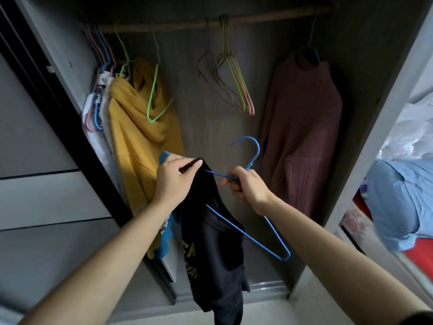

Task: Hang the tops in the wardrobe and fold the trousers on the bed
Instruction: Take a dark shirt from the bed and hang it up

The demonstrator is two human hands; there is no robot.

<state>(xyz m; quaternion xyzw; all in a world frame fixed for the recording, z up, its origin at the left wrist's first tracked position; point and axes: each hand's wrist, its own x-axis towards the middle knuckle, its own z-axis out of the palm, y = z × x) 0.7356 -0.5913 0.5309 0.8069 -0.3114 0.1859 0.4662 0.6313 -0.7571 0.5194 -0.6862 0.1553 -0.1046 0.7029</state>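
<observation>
Left hand: the left hand [174, 174] is pinching the upper edge of the black top [210, 254] between thumb and curled fingers [187, 168], in front of the open wardrobe [210, 118].
Right hand: the right hand [246, 186] is gripping the blue hanger [258, 150] just below its hook, fingers clenched round the wire.
Blue hanger: it is tilting, with the hook pointing up towards the wardrobe and one shoulder sticking out low on the right. The other shoulder is running into the black top near the left hand.
Black top: it is hanging from the left hand and the hanger, drooping down between the two forearms towards the floor. Yellow lettering is showing on its front.
Blue cloth: a strip of blue fabric [167, 233] is showing beside the black top under the left forearm. I cannot tell what it belongs to.
Rail: the rail [257, 18] is running across the top of the wardrobe.
Yellow hoodie: the yellow hoodie [136, 141] is hanging at the left, with a green hanger [153, 90] dangling in front of it and pale clothes [93, 106] crowding behind it.
Empty hangers: a bunch of empty hangers [234, 83] is hanging mid-rail.
Pink sweater: the pink sweater [304, 127] is hanging at the right.
Bed: the bed [417, 254] is showing past the wardrobe's right side, with a light blue garment [398, 202] lying on it.
</observation>
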